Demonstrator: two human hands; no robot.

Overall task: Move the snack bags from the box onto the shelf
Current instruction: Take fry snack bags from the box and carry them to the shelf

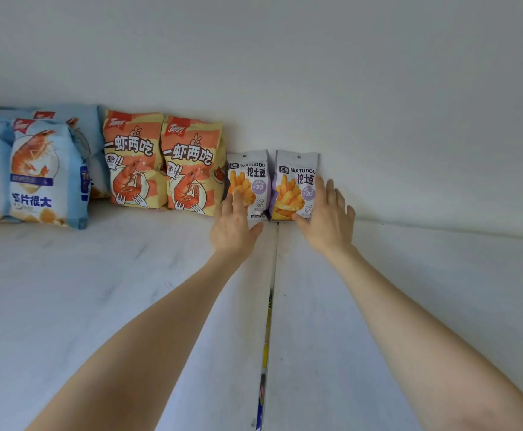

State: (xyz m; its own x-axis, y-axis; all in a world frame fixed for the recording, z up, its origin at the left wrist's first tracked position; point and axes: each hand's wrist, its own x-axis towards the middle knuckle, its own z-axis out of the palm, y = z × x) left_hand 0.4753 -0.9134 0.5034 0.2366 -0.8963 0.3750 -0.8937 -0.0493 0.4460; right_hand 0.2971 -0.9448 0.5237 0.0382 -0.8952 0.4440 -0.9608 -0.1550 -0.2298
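Through the head camera, your left hand (233, 227) lies with straight fingers against the lower front of the left potato-stick pouch (249, 178), a small grey-and-purple film packet. Your right hand (327, 219) is spread flat, fingertips touching the right edge of the right potato-stick pouch (294, 181), its twin. Neither hand curls round anything.

Both pouches stand upright at the far edge of the white shelf board (98, 290), backs to the white wall (393, 119), just beside each other. To their left stand two orange-and-yellow shrimp-cracker bags (163, 163), then pale blue shrimp-chip bags (41, 175) further left. The box is out of view.

These pouches look light, air-filled and slick, so expect them to tip or slide at a nudge, and the sticks inside likely crush. If you need to reposition one, pinch the flat sealed top strip or hold the side edges lightly; don't squeeze the belly.
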